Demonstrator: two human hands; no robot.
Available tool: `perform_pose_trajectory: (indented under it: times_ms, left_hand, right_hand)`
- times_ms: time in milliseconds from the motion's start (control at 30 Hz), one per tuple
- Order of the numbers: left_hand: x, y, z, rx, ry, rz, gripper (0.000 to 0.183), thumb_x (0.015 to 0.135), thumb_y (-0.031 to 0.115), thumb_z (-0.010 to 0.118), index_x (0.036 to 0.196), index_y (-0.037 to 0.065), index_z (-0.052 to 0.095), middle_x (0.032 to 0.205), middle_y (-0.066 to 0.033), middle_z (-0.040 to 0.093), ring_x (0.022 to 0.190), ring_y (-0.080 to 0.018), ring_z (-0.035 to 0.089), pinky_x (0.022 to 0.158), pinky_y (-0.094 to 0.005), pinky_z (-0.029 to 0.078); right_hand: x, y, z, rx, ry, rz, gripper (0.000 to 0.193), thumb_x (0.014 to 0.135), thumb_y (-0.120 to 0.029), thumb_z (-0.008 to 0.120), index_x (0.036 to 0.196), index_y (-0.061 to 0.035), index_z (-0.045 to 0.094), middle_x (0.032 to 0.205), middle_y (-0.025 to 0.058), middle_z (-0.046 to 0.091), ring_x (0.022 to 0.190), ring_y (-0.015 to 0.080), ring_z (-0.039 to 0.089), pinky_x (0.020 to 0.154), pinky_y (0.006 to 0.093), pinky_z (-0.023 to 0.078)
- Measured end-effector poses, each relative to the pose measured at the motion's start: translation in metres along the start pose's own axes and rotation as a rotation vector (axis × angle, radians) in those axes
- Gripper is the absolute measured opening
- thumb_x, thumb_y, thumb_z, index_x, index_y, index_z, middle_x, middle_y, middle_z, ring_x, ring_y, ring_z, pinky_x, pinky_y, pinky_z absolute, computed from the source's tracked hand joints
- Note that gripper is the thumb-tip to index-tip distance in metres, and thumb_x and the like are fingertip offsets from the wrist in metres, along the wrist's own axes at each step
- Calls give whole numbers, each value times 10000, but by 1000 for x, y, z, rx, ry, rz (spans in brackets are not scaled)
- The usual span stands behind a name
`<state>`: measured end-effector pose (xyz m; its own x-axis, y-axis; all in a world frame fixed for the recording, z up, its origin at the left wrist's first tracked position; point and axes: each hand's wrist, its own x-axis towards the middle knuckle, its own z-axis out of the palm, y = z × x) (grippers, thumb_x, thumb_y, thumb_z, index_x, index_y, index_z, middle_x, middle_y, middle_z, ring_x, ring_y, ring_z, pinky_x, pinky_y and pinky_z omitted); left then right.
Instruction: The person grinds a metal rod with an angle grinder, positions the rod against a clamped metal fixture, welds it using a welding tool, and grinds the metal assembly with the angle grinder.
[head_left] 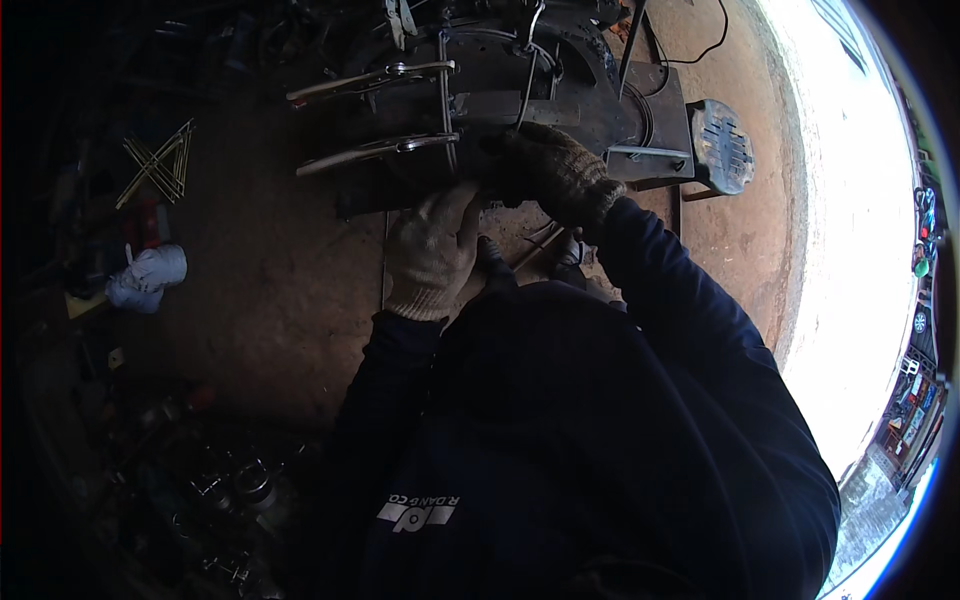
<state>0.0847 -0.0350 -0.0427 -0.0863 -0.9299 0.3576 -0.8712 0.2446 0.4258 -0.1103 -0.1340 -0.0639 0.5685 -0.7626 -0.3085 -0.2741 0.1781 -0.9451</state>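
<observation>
My left hand [430, 250], in a knitted work glove, is at the near edge of a dark metal workbench [590, 110]. Its thumb side is stretched out and apart; the other fingertips fade into shadow. Just above and to the right, my right hand [558, 175], also gloved, is closed over the bench edge, and what it grips is lost in the dark. A thin rod [527, 92] runs down to this glove. Left of it stands a bent metal bar [445, 100], with two locking pliers [375, 80] clamped along it, their handles pointing left.
A black cable [640, 115] lies coiled on the bench's right side, beside a blue-grey plastic seat [722, 148]. Yellowish sticks [160, 165] and a whitish cloth bundle [150, 275] lie at the left. Metal parts [255, 485] crowd the dark lower left. Bright daylight fills the right.
</observation>
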Motion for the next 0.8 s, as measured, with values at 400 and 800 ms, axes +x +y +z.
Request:
perform_pose_trajectory:
  times_ms: [400, 800]
  left_hand:
    - [-17, -12, -36, -424, -210, -115, 222, 920, 76, 724, 1132, 33, 673, 1071, -114, 704, 837, -206, 728, 696, -320, 604]
    - [26, 44, -5, -1285, -142, -481, 218, 1048, 161, 583, 1158, -12, 659, 1058, -74, 711, 1005, -136, 668, 870, -285, 540]
  right_hand:
    - [-58, 1, 1, 72, 210, -199, 448, 1047, -246, 550, 1428, -14, 506, 1015, 73, 672, 913, 204, 672, 815, 350, 553]
    - [-101, 7, 17, 619, 55, 24, 641, 927, -353, 722, 1415, 2, 507, 1192, 118, 642, 1083, 249, 632, 929, 409, 530]
